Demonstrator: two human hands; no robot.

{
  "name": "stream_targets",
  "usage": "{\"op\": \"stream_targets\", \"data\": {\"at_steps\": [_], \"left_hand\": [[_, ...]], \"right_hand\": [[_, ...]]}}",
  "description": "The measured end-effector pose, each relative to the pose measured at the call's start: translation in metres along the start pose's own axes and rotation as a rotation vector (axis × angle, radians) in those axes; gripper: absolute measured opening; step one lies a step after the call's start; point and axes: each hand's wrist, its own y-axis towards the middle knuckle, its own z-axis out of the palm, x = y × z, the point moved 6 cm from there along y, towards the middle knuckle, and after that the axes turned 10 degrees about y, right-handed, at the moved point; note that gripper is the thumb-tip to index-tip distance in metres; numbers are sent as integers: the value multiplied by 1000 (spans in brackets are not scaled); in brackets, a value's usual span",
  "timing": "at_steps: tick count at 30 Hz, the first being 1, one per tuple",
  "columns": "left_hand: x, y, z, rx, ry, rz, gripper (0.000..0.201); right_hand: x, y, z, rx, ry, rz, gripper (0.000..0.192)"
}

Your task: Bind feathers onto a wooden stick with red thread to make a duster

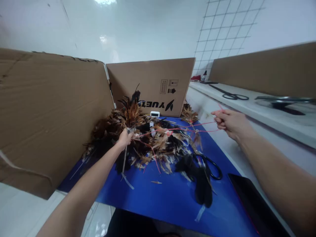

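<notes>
My left hand (125,139) is closed around the base of a bundle of brown and black feathers (130,113), whose tips fan upward. Between my two hands stretch strands of pink string (204,123), running from the bundle's base to the right. My right hand (228,123) grips the string's other end, held out over the table's right edge. Beneath the strands lies a heap of loose brown, cream and black feathers (160,144). Scissors with black handles (219,172) lie to the right of the heap, partly under black feathers (203,187).
A blue table (153,194) carries the feathers. Cardboard panels stand at the left (54,112) and back (148,79). A dark flat device (254,200) lies at the right edge. More scissors (234,96) rest on a white ledge (256,112). A small white device (155,114) stands at the back.
</notes>
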Motion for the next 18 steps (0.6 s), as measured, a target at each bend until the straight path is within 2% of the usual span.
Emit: {"op": "stream_targets", "data": {"at_steps": [5, 11, 15, 18], "left_hand": [[3, 4, -12, -33, 23, 0, 21], [-11, 5, -25, -33, -39, 12, 20], [-20, 3, -20, 41, -113, 8, 17], [-23, 0, -14, 91, -154, -4, 20]], "right_hand": [[-2, -2, -7, -79, -95, -22, 9], [-14, 6, -11, -77, -315, -87, 11], [-28, 8, 10, 59, -630, -140, 12], [-38, -14, 41, 136, -880, -246, 19]]}}
